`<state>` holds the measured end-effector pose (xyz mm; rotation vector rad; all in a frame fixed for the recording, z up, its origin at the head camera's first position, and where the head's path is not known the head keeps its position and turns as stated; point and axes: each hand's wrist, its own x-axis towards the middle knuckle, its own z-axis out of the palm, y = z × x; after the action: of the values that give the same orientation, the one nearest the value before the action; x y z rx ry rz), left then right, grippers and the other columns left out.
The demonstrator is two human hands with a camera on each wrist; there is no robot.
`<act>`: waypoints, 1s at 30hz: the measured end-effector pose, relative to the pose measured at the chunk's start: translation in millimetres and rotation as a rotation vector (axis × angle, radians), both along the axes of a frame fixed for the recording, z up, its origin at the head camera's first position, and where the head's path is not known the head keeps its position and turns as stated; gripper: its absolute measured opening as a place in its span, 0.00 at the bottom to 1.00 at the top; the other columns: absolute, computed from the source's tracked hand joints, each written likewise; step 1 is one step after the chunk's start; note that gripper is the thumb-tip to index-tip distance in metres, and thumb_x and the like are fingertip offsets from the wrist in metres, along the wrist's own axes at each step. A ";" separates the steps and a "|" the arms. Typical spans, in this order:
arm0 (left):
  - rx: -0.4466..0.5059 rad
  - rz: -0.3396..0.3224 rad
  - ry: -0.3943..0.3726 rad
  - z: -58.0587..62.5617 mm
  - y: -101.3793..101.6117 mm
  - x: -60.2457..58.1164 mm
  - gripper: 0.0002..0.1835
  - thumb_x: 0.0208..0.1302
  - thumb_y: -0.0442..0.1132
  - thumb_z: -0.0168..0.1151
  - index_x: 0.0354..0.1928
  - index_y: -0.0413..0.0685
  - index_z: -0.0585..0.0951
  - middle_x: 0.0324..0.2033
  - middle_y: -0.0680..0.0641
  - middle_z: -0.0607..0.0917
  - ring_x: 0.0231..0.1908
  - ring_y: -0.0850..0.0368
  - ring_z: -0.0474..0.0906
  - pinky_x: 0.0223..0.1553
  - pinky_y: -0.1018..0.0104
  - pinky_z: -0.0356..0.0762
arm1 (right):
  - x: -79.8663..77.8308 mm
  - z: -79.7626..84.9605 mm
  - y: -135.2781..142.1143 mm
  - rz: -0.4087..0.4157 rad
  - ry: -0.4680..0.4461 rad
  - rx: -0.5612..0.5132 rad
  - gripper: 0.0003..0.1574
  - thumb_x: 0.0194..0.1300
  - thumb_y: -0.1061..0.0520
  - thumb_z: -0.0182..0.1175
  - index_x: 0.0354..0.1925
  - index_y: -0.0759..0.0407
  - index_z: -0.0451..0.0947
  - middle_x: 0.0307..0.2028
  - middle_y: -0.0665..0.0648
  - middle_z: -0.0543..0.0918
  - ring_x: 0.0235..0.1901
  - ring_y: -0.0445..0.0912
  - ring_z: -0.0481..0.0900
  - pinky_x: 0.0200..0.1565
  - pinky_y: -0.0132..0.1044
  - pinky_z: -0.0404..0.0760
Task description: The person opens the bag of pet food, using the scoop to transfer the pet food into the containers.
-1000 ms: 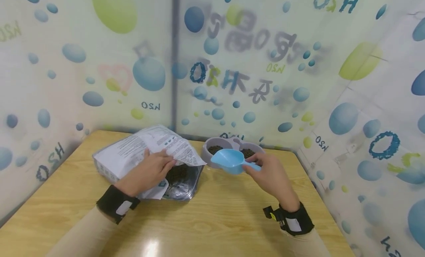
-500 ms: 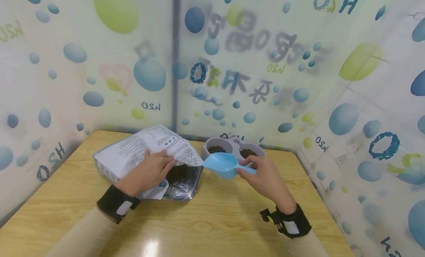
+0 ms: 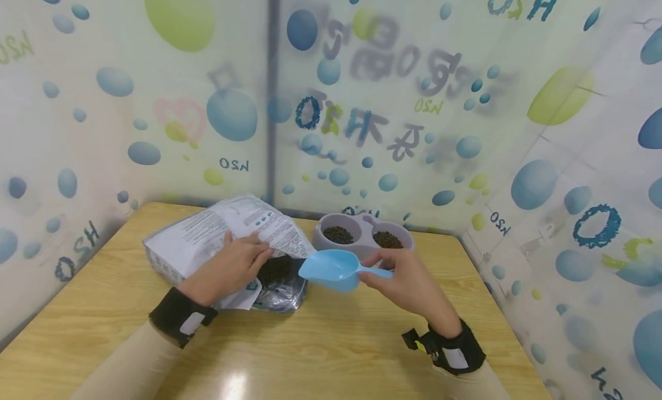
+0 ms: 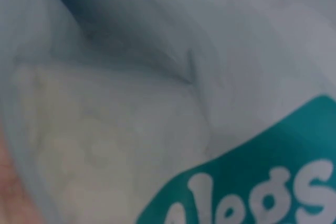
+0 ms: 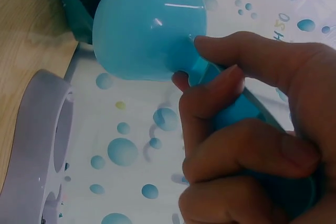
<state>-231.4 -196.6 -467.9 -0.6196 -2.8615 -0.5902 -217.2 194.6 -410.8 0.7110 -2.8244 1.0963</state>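
A white foil-lined bag lies at the left of the table, its mouth facing right. Dark brown kibble shows inside the mouth. My left hand grips the bag near the upper edge of its opening; the thumb is hidden. The left wrist view is filled by the bag's film with a teal printed patch. Between thumb and fingers, my right hand holds a light blue scoop by its handle. No kibble shows in the scoop, whose tip is at the bag's mouth.
Behind the scoop stands a grey double pet bowl, with brown kibble in both hollows. The wooden table meets patterned walls at the back and right.
My right hand has brought the scoop left and slightly down, from in front of the double bowl to the bag's mouth. The left hand and bag have hardly moved.
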 end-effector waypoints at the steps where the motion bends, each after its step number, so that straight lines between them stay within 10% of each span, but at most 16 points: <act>1: -0.001 0.001 0.000 0.4 -0.2 0.1 0.23 0.95 0.46 0.52 0.70 0.39 0.89 0.75 0.31 0.86 0.84 0.25 0.73 0.82 0.05 0.44 | 0.6 0.0 -0.8 0.005 0.004 0.007 0.06 0.76 0.48 0.81 0.46 0.46 0.94 0.40 0.48 0.97 0.37 0.40 0.91 0.38 0.37 0.88; 13: -0.010 0.004 -0.013 -3.0 -0.3 -1.4 0.23 0.95 0.46 0.53 0.71 0.41 0.89 0.75 0.33 0.87 0.84 0.26 0.73 0.82 0.04 0.44 | 5.0 -10.0 -17.5 0.120 0.010 0.037 0.09 0.77 0.48 0.81 0.46 0.50 0.95 0.37 0.48 0.93 0.28 0.37 0.82 0.32 0.33 0.82; 30: -0.008 -0.013 0.007 0.1 -0.2 -1.1 0.22 0.94 0.45 0.54 0.69 0.39 0.90 0.74 0.33 0.88 0.84 0.25 0.74 0.81 0.03 0.46 | 14.0 -24.0 -57.5 0.075 0.059 0.256 0.06 0.74 0.50 0.80 0.45 0.50 0.96 0.37 0.48 0.95 0.32 0.38 0.79 0.39 0.35 0.82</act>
<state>-232.5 -196.8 -467.7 -0.6411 -2.8565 -0.5771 -203.1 137.2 -434.8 0.8564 -2.9385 0.7139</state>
